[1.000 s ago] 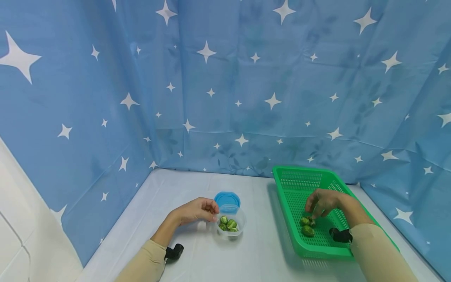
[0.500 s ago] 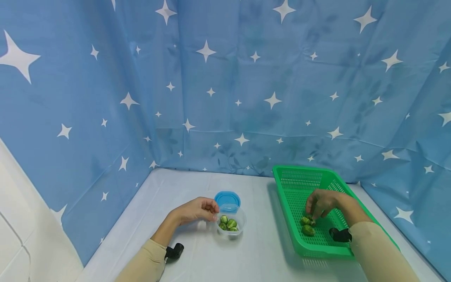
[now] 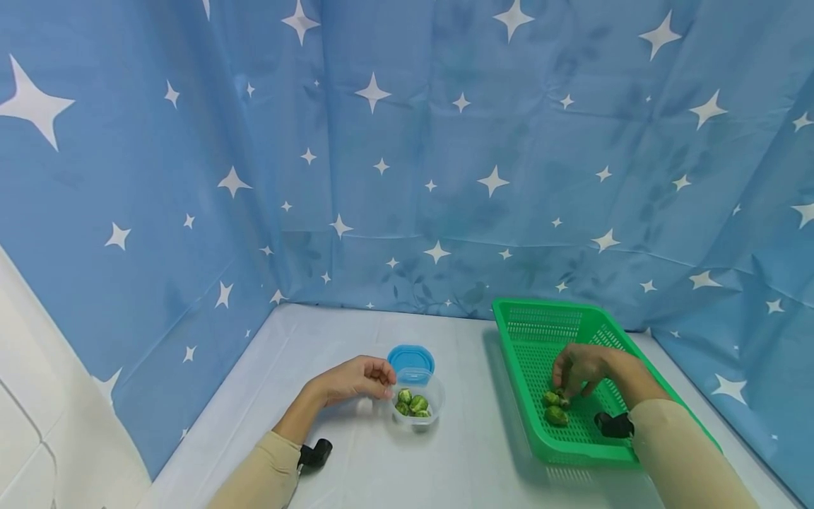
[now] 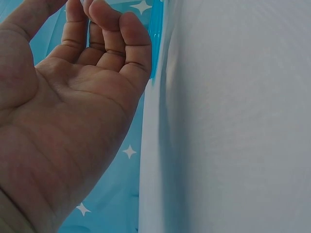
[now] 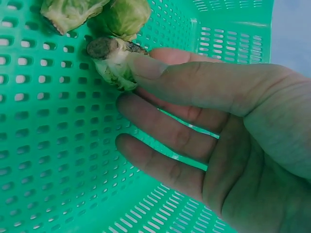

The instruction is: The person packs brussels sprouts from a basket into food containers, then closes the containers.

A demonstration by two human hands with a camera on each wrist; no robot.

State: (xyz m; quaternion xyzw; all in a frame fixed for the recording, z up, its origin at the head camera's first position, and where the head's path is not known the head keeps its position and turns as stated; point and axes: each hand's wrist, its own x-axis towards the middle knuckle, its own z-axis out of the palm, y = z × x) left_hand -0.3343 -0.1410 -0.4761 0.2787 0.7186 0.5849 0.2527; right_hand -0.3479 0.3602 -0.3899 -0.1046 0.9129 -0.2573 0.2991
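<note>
In the right wrist view, my right hand (image 5: 228,126) pinches a Brussels sprout (image 5: 114,63) between thumb and index finger, its brown cut stem facing outward. It is low inside the green plastic basket (image 3: 536,452). Two other sprouts lie beside it, one of them this Brussels sprout (image 3: 557,416). My left hand (image 3: 352,379), fingers loosely curled, is at the left rim of a small clear plastic container (image 3: 430,423); whether it grips the rim cannot be told. Several Brussels sprouts (image 3: 417,404) lie in that container. In the left wrist view, the thumb and index fingertips are out of frame.
A blue lid (image 3: 407,355) lies right behind the clear container. The white-covered table (image 3: 467,452) separates the container from the basket. A blue curtain (image 3: 407,177) with white stars hangs behind and on both sides. Black wrist cameras (image 3: 314,454) are on both wrists.
The right hand has barely shifted, lowering slightly onto the Brussels sprouts in the basket. The left hand, container and lid have stayed put.
</note>
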